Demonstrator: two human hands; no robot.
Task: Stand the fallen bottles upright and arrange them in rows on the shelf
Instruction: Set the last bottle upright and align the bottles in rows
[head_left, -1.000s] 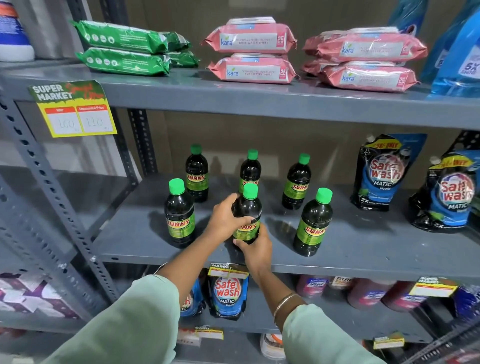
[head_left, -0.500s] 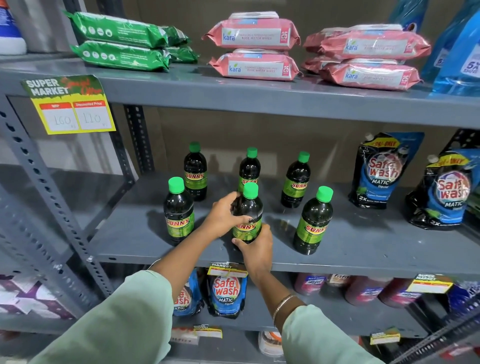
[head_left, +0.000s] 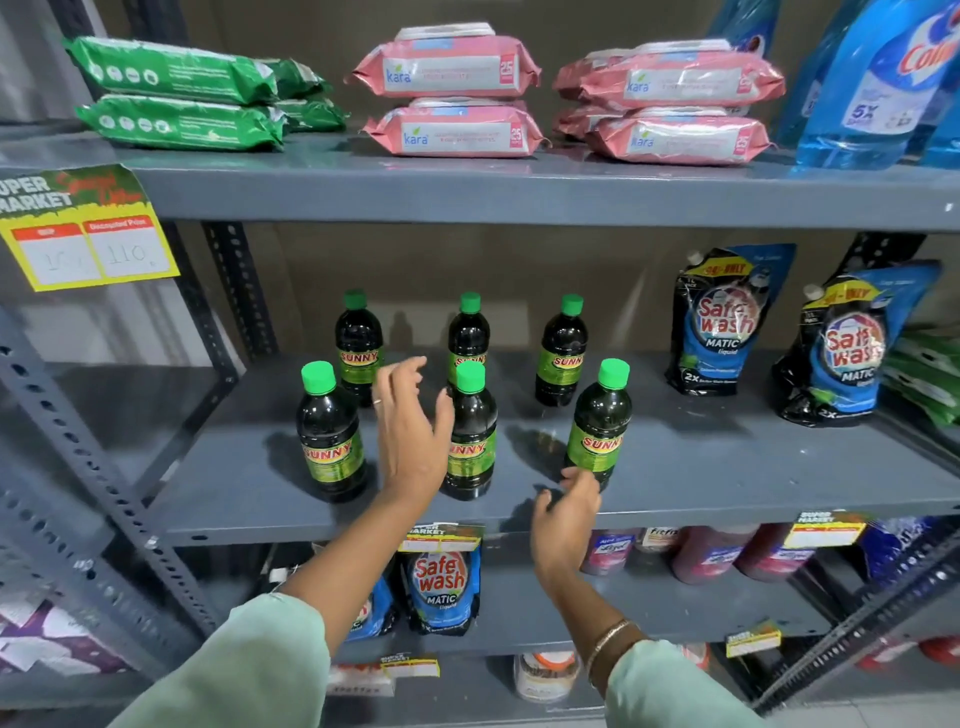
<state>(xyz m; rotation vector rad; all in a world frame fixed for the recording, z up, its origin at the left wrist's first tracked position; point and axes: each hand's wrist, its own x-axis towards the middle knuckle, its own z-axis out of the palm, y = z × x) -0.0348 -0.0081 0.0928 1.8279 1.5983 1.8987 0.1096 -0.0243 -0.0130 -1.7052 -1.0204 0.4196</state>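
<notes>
Several dark Sunny bottles with green caps stand upright on the grey middle shelf (head_left: 701, 467), in two rows. The back row has a left bottle (head_left: 358, 345), a middle bottle (head_left: 468, 332) and a right bottle (head_left: 562, 351). The front row has a left bottle (head_left: 330, 434), a middle bottle (head_left: 470, 436) and a right bottle (head_left: 600, 423). My left hand (head_left: 410, 431) is open just left of the front middle bottle, fingers spread, holding nothing. Near the shelf's front edge, my right hand (head_left: 563, 519) is open below the front right bottle.
Two Safe Wash pouches (head_left: 727, 322) stand at the right of the same shelf. Pink wipe packs (head_left: 447, 98), green packs (head_left: 176, 98) and blue bottles (head_left: 872, 83) lie on the shelf above. A yellow price tag (head_left: 88, 234) hangs at left. More pouches (head_left: 441, 577) fill the shelf below.
Both hands have let go of the front middle bottle, which stays upright. My left hand opened and lifted beside it; my right hand drew back to the right, toward the shelf edge.
</notes>
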